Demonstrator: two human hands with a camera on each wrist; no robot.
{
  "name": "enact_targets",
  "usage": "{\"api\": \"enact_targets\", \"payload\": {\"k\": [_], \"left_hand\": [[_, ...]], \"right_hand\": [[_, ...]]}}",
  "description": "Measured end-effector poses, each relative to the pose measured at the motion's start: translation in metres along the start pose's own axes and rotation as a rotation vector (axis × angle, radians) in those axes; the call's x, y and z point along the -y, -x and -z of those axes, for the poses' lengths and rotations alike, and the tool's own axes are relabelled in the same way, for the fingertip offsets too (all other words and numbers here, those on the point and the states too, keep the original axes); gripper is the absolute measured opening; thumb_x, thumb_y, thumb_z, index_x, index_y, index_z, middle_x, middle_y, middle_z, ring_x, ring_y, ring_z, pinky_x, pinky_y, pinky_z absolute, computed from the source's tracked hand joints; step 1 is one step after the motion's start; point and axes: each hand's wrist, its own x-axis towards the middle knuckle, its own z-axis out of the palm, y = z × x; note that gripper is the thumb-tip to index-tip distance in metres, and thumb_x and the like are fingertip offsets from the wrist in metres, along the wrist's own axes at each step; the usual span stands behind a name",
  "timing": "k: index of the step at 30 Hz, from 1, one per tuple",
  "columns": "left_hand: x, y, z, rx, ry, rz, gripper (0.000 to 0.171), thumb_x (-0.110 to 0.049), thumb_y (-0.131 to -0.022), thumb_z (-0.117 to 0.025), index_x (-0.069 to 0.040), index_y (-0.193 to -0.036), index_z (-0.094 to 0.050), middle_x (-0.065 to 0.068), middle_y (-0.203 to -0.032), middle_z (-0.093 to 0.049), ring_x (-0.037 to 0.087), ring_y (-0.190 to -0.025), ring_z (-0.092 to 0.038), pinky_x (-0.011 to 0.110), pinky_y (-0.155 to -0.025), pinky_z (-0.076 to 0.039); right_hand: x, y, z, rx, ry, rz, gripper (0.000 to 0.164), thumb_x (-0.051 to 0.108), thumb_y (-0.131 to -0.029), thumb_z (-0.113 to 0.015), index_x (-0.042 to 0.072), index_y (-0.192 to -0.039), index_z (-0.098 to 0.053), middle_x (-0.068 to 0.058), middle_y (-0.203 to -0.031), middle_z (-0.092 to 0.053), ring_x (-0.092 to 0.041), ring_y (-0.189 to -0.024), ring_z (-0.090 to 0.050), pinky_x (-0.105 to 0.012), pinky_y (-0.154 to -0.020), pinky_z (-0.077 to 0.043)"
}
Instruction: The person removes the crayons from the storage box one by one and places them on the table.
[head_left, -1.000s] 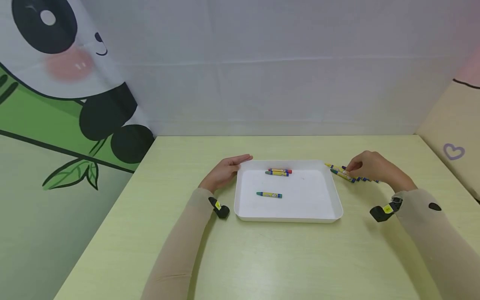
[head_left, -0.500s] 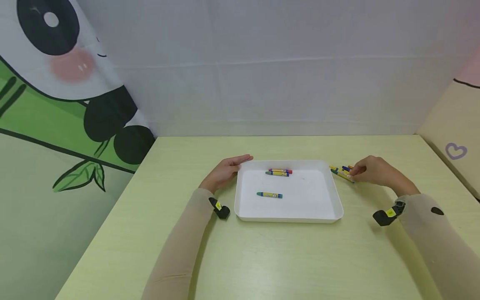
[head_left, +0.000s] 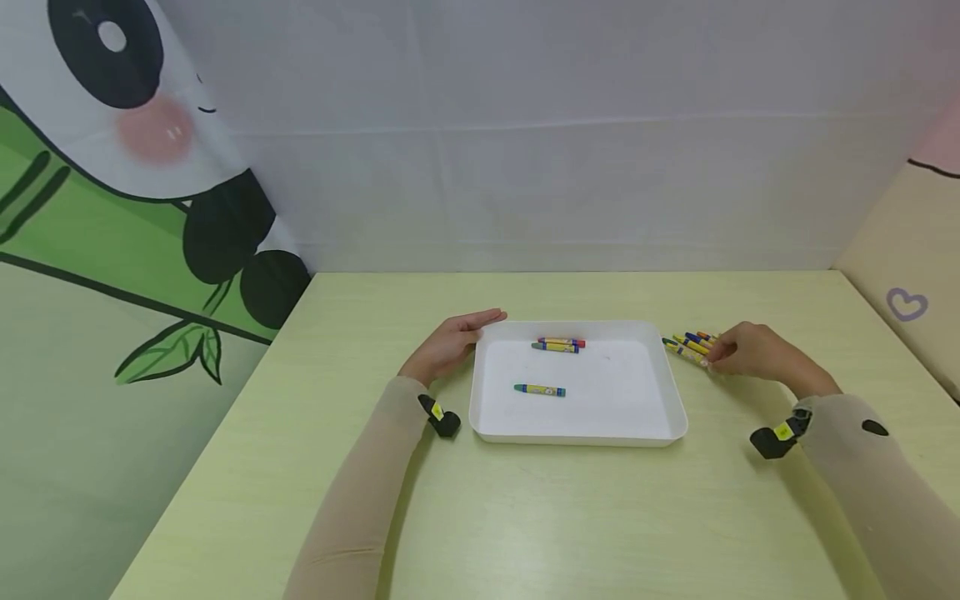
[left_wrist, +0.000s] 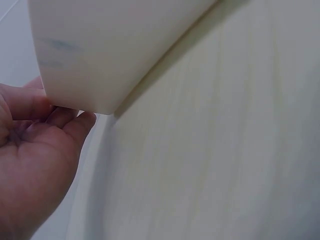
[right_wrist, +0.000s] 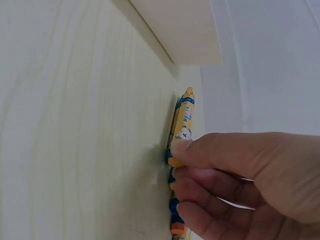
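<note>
My left hand (head_left: 444, 346) holds the back left corner of a white tray (head_left: 480, 427). In the left wrist view its thumb and fingers (left_wrist: 31, 102) meet the tray's wall (left_wrist: 100, 55). To the right of the tray, my right hand (head_left: 757, 354) is at a row of crayons on the table. The right wrist view shows its thumb and fingertips pinching the lower end of a yellow crayon (right_wrist: 185, 117). A green crayon (head_left: 681, 350) lies close beside it. Blue and orange crayon tips (head_left: 697, 337) show behind; the hand hides their other ends.
In the tray lie a red crayon (head_left: 567, 341), an olive-green crayon (head_left: 555, 347) and, nearer the front, a teal crayon (head_left: 540, 390). The light wood table (head_left: 570, 517) meets a pale cloth (head_left: 525, 192) at the back. A panel with a heart stands at the right.
My right hand has shifted a little right and nearer along the crayons. More coloured tips now show left of it. The left hand and tray keep their places.
</note>
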Motion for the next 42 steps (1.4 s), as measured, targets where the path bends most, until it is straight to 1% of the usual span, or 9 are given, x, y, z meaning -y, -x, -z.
{"api": "enact_targets", "payload": {"k": [5,12,19,24,27,30,35,39,42], "left_hand": [[0.001,0.002,0.001,0.006,0.005,0.003,0.048,0.003,-0.101,-0.034,-0.012,-0.146,-0.042,0.001,-0.151,-0.042,0.016,-0.144,-0.030,0.037,-0.118,-0.027],[0.002,0.005,0.001,0.019,0.007,0.003,0.047,0.002,-0.102,-0.034,-0.012,-0.145,-0.044,0.000,-0.151,-0.043,0.015,-0.143,-0.031,0.036,-0.117,-0.028],[0.002,0.006,0.000,0.017,0.013,-0.001,0.047,0.003,-0.102,-0.033,-0.011,-0.145,-0.044,0.000,-0.151,-0.043,0.015,-0.144,-0.030,0.036,-0.117,-0.029],[0.001,0.006,-0.001,0.017,0.013,0.003,0.047,0.003,-0.102,-0.033,-0.011,-0.145,-0.044,0.000,-0.151,-0.043,0.015,-0.144,-0.030,0.036,-0.117,-0.029],[0.001,0.006,-0.002,0.018,0.011,0.003,0.047,0.003,-0.102,-0.034,-0.011,-0.145,-0.044,0.000,-0.151,-0.043,0.015,-0.143,-0.031,0.036,-0.117,-0.029],[-0.001,0.002,-0.003,0.011,0.022,0.001,0.047,0.002,-0.102,-0.034,-0.011,-0.145,-0.044,0.000,-0.151,-0.043,0.015,-0.143,-0.032,0.036,-0.117,-0.029],[-0.002,-0.003,-0.003,-0.005,0.043,0.005,0.047,0.003,-0.102,-0.034,-0.012,-0.145,-0.044,0.000,-0.150,-0.043,0.015,-0.143,-0.032,0.036,-0.117,-0.030],[-0.002,-0.005,-0.002,-0.006,0.041,0.007,0.047,0.002,-0.102,-0.034,-0.012,-0.145,-0.044,0.000,-0.151,-0.043,0.015,-0.143,-0.032,0.036,-0.117,-0.030],[-0.003,-0.004,-0.002,-0.003,0.035,0.009,0.047,0.003,-0.101,-0.034,-0.012,-0.145,-0.044,0.000,-0.151,-0.042,0.015,-0.143,-0.032,0.036,-0.116,-0.030]], "right_hand": [[0.000,0.002,-0.006,0.004,-0.014,-0.019,0.017,0.015,-0.086,-0.068,0.000,-0.092,-0.071,-0.005,-0.084,-0.069,-0.014,-0.074,-0.055,-0.028,-0.061,-0.047],[0.003,0.007,-0.012,0.003,-0.020,-0.022,0.016,0.016,-0.086,-0.068,0.000,-0.090,-0.072,-0.005,-0.085,-0.070,-0.013,-0.074,-0.056,-0.028,-0.063,-0.047],[0.003,0.008,-0.012,0.003,-0.022,-0.028,0.017,0.017,-0.085,-0.069,0.001,-0.091,-0.071,-0.004,-0.085,-0.068,-0.014,-0.075,-0.053,-0.027,-0.063,-0.045],[0.005,0.009,-0.011,0.008,0.001,-0.028,0.019,0.019,-0.086,-0.069,0.002,-0.093,-0.071,-0.005,-0.087,-0.068,-0.013,-0.076,-0.053,-0.027,-0.064,-0.045],[0.008,0.010,-0.008,0.007,0.013,-0.021,0.019,0.020,-0.086,-0.070,0.002,-0.093,-0.071,-0.004,-0.087,-0.069,-0.014,-0.077,-0.055,-0.028,-0.064,-0.046],[0.011,0.007,0.001,0.005,0.027,-0.007,0.019,0.020,-0.086,-0.070,0.003,-0.093,-0.071,-0.003,-0.088,-0.070,-0.015,-0.079,-0.059,-0.031,-0.066,-0.050],[0.019,-0.001,0.017,-0.020,0.041,0.010,0.021,0.019,-0.088,-0.069,0.001,-0.098,-0.071,-0.009,-0.093,-0.071,-0.019,-0.082,-0.062,-0.035,-0.067,-0.052],[0.031,-0.004,0.022,-0.032,0.025,0.013,0.024,0.019,-0.090,-0.066,0.001,-0.104,-0.069,-0.012,-0.096,-0.070,-0.022,-0.081,-0.063,-0.036,-0.062,-0.052],[0.043,-0.006,0.024,-0.055,0.020,0.039,0.024,0.019,-0.090,-0.066,0.001,-0.105,-0.070,-0.012,-0.098,-0.070,-0.024,-0.083,-0.063,-0.039,-0.065,-0.054]]}}
